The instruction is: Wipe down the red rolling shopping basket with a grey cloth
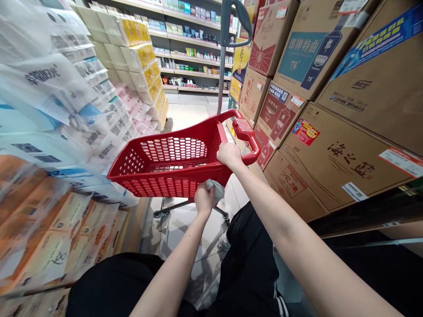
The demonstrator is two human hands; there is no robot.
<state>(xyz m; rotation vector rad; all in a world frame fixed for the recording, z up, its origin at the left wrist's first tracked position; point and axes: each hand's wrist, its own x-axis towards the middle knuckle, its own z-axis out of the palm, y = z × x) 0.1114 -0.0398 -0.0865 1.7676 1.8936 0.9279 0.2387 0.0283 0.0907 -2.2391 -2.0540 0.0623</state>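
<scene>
A red plastic shopping cart (pixel 165 171) stands in front of me, its slatted basket turned to the left. My right hand (pixel 229 154) is closed on the basket's top edge, close to the red handle (pixel 246 132). Lower down, my left hand (pixel 204 200) grips a crumpled grey cloth (pixel 216 191) against the side of the basket. No goods show inside the cart. Below the basket its grey legs and wheels (pixel 161 213) rest on the tiled floor.
Stacked cardboard cartons (pixel 357 154) line the right side. Wrapped paper packs (pixel 82 97) and orange-and-white packs (pixel 59 237) are piled at the left. A grey pole with a loop grip (pixel 222 75) rises behind the cart. Stocked shelves (pixel 194 42) stand at the back.
</scene>
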